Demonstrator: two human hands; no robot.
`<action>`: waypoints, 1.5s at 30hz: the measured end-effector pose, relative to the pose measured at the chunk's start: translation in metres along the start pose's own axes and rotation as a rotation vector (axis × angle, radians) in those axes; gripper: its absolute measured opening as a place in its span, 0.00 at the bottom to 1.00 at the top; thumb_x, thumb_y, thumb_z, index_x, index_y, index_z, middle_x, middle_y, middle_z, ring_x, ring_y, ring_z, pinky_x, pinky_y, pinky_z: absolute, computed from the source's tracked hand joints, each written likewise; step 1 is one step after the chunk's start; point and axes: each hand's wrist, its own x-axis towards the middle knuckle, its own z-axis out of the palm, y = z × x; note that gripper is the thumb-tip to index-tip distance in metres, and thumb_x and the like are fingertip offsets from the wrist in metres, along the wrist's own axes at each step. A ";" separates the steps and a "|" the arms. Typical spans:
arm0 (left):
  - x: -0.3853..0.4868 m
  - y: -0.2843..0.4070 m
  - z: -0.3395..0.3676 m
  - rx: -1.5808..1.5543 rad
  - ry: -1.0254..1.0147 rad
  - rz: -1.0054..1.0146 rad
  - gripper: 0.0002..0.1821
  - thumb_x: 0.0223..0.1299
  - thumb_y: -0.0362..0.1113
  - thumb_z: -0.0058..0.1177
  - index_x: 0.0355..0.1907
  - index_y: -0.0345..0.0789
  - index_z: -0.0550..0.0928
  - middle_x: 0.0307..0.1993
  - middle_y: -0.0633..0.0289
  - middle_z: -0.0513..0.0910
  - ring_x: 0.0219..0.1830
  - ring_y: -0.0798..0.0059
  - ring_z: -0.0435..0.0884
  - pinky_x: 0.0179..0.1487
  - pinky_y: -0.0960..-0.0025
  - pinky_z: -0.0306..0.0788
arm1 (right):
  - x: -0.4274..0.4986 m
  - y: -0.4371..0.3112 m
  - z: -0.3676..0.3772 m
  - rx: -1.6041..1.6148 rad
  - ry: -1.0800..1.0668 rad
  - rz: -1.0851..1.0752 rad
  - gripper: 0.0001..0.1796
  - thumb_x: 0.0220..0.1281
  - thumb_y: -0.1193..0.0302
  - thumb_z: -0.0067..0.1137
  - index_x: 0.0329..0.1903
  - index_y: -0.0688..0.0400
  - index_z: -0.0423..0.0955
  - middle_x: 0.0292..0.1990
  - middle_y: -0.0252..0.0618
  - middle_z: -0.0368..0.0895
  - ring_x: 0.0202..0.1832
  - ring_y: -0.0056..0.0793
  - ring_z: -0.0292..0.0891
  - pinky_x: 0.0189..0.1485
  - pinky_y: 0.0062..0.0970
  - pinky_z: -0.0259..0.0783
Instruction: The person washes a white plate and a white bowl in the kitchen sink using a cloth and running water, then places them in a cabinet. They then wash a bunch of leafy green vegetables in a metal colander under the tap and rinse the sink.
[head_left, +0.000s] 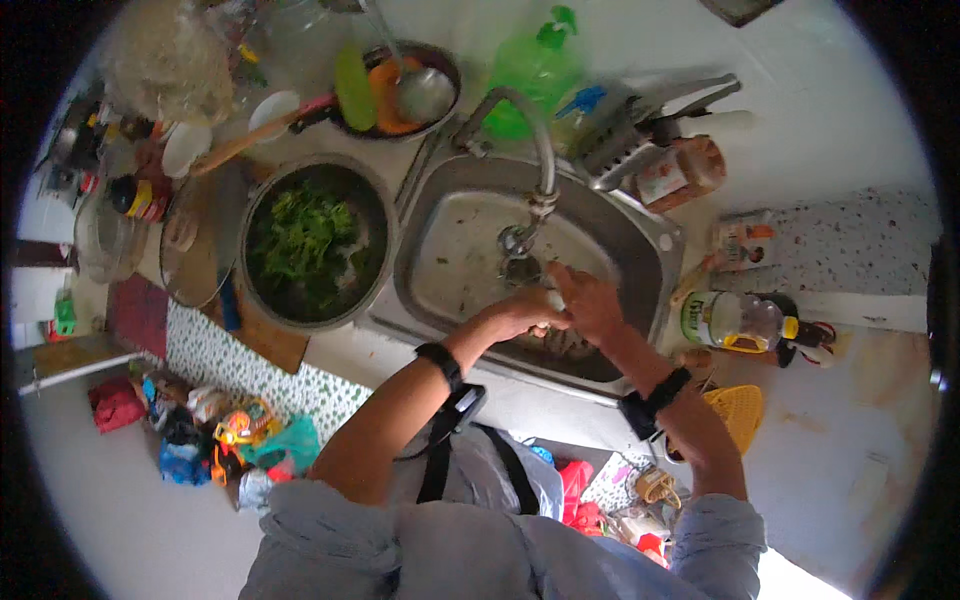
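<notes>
Both my hands meet over the front of the stainless-steel sink (450, 247). My left hand (521, 313) is curled around a small white item (556, 300), mostly hidden by fingers, so its kind is unclear. Against it, on the right, is my right hand (591, 304); its fingers are bent, and their exact hold is blurred. Just beyond the hands, the curved metal faucet (547, 150) reaches over the drain. Small dark scraps lie on the basin floor. Left of the sink, a large metal pot (251, 300) holds leafy greens (307, 225).
Behind the pot stands a pan (450, 67) with a ladle (424, 94). A knife (229, 300) lies on a wooden cutting board (274, 341) at left. To the right are a brown-filled jar (682, 172) and an oil bottle (731, 321). A green bottle (525, 75) stands behind the faucet.
</notes>
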 end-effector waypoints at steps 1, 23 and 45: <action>-0.007 -0.001 -0.001 -0.171 0.043 0.101 0.32 0.47 0.34 0.63 0.55 0.37 0.64 0.33 0.61 0.74 0.27 0.77 0.74 0.28 0.76 0.66 | -0.003 -0.001 0.002 0.164 0.106 0.091 0.40 0.43 0.62 0.67 0.59 0.58 0.58 0.44 0.49 0.73 0.46 0.39 0.74 0.36 0.33 0.73; -0.152 0.061 -0.051 0.073 0.316 0.093 0.30 0.52 0.55 0.58 0.42 0.27 0.78 0.38 0.57 0.80 0.37 0.74 0.78 0.40 0.71 0.69 | -0.048 -0.035 -0.091 0.975 0.437 0.783 0.14 0.60 0.58 0.58 0.37 0.57 0.76 0.27 0.27 0.75 0.31 0.18 0.69 0.36 0.20 0.65; -0.257 -0.020 -0.056 0.406 0.639 0.061 0.12 0.63 0.34 0.45 0.44 0.30 0.76 0.32 0.58 0.82 0.34 0.76 0.81 0.40 0.75 0.73 | 0.059 0.150 0.178 0.450 -0.350 0.379 0.26 0.60 0.49 0.50 0.48 0.59 0.72 0.42 0.44 0.77 0.43 0.41 0.73 0.49 0.39 0.69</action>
